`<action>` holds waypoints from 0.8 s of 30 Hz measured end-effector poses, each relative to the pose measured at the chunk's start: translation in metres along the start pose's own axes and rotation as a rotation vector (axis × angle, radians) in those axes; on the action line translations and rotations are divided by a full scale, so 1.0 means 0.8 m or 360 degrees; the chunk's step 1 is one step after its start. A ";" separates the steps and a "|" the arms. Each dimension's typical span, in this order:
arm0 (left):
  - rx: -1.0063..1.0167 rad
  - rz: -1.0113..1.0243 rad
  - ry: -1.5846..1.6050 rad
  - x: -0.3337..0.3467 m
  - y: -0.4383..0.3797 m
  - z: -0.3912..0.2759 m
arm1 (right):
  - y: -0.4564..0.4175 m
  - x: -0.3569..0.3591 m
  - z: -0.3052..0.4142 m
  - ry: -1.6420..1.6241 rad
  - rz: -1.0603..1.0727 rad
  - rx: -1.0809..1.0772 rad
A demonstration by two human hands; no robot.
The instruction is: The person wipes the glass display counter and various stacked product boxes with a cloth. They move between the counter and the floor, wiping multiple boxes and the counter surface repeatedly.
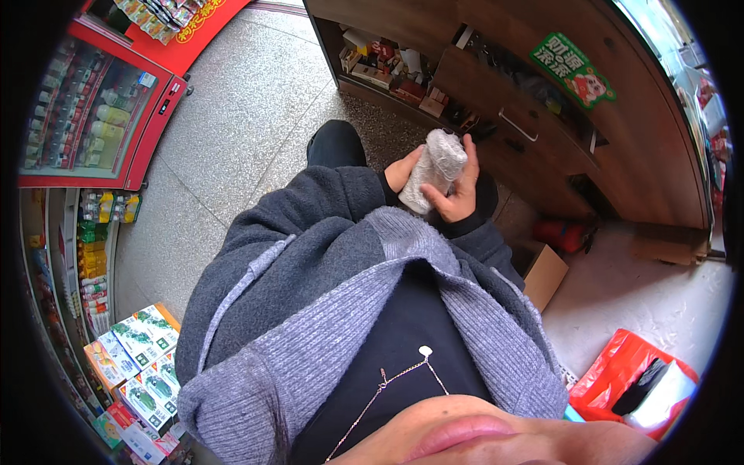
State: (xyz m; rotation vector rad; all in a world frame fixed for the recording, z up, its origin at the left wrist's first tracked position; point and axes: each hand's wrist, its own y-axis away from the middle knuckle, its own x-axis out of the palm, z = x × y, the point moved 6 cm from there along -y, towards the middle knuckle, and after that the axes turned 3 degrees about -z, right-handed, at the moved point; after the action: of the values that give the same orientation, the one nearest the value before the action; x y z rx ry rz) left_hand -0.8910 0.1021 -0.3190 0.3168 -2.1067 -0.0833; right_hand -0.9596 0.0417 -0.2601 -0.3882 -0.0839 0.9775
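A rolled bundle of off-white, rough-textured fabric (433, 168) is held between my two hands in front of my lap. My left hand (403, 170) supports it from the left, with most of its fingers hidden behind the fabric. On the other side, my right hand (459, 193) has its thumb laid across the lower part and its fingers along the right edge. The bundle is tilted, its thick folded end uppermost. Whether it is a cloth or knitted gloves I cannot tell.
Ahead stands a brown wooden counter (523, 40) with a pulled-out drawer (465, 75) and a shelf of small boxes (383, 64). A red-framed drinks fridge (148, 139) is at left. Stacked cartons (145, 343) stand lower left; a cardboard box (546, 276) and red plastic bag (610, 372) lie right.
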 end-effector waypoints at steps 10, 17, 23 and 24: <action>0.0949 -0.0058 -0.1935 -0.005 0.010 -0.025 | 0.002 -0.045 -0.031 -0.0318 -0.0431 0.0233; 0.0531 -0.0703 -0.1514 -0.159 -0.008 0.010 | -0.039 -0.294 0.012 0.1664 -0.1430 -0.0247; 0.0404 -0.0588 -0.1514 -0.156 -0.017 0.023 | -0.135 -0.150 -0.012 0.2230 -0.0927 -0.0009; 0.0392 -0.0601 -0.1507 -0.157 -0.016 0.022 | -0.150 -0.100 -0.008 0.2235 -0.0763 -0.0238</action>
State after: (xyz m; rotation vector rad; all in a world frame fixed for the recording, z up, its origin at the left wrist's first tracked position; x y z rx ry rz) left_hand -0.8406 0.1207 -0.4347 0.9701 -2.9660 -0.2309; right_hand -0.9082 -0.0849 -0.2150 -1.0580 0.9849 0.0724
